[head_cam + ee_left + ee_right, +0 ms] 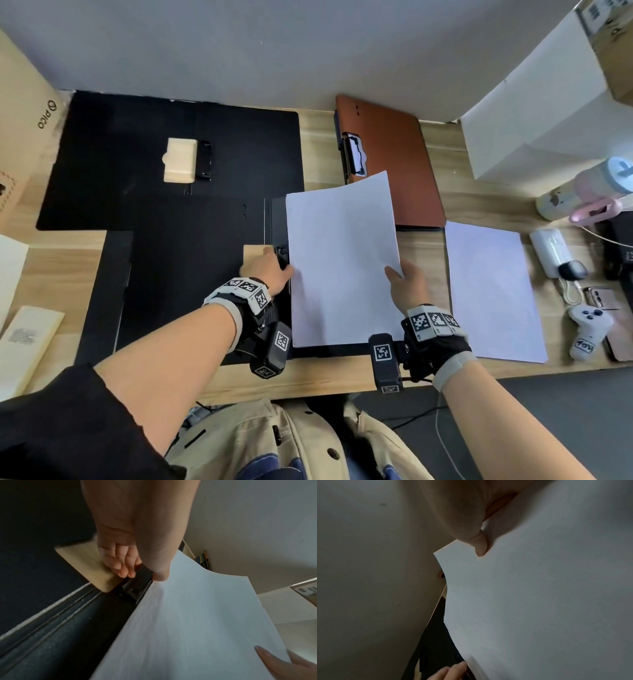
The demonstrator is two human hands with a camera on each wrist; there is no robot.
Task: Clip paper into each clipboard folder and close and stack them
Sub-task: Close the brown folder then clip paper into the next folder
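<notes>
A black clipboard folder (191, 274) lies open at the table's front. My left hand (274, 270) grips its wooden clip (253, 253). In the left wrist view the fingers (123, 566) press down on the wooden clip (85, 559), and the thumb sits at the black hinge (135, 589) against the paper's edge. My right hand (399, 274) pinches a white paper sheet (342, 257) at its right edge, thumb (481, 547) on top. The paper sheet (197, 622) lies tilted over the folder's right half, its left edge at the clip. The fingers beneath it are hidden.
A second black folder (137, 154) lies open at the back left, with its own wooden clip (180, 160). A brown folder (394, 161) lies shut at the back. A loose sheet (489, 291) rests on the right. A bottle (582, 192) and a controller (587, 332) stand at the far right.
</notes>
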